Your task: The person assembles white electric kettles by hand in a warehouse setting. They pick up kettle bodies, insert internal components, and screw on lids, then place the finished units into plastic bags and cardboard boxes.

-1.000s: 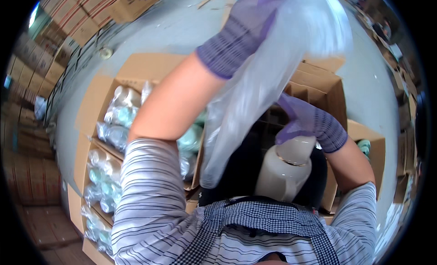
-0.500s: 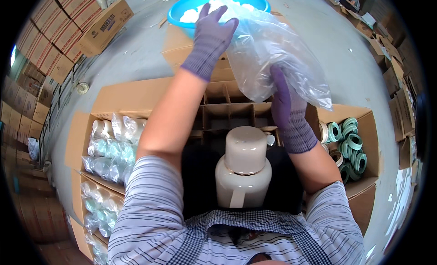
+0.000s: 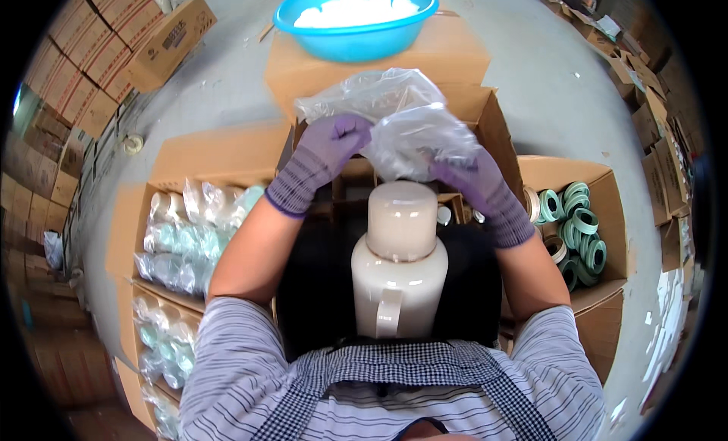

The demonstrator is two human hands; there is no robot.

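A clear plastic bag [image 3: 417,134] is stretched between my two gloved hands, its crumpled lower edge just above the jug. My left hand [image 3: 327,154], in a purple-grey glove, is closed on the bag's left side. On the other side my right hand [image 3: 479,182] grips the bag with its fingers bent into the film, which partly covers them. Below, a beige vacuum jug [image 3: 400,278] stands upright between my dark-clad legs, its cup-shaped lid on and its handle toward me. Neither hand touches the jug.
Ahead, a blue basin [image 3: 353,39] of white pieces sits on a cardboard box [image 3: 447,50]. A divided carton [image 3: 497,122] lies open before me. Bagged items fill cartons [image 3: 171,289] at left; green and cream rings [image 3: 580,236] fill one at right. Stacked boxes [image 3: 83,54] stand far left.
Both hands have come back from the basin toward me, bringing the bag down near the jug's lid. The left hand, spread before, is now closed on the bag.
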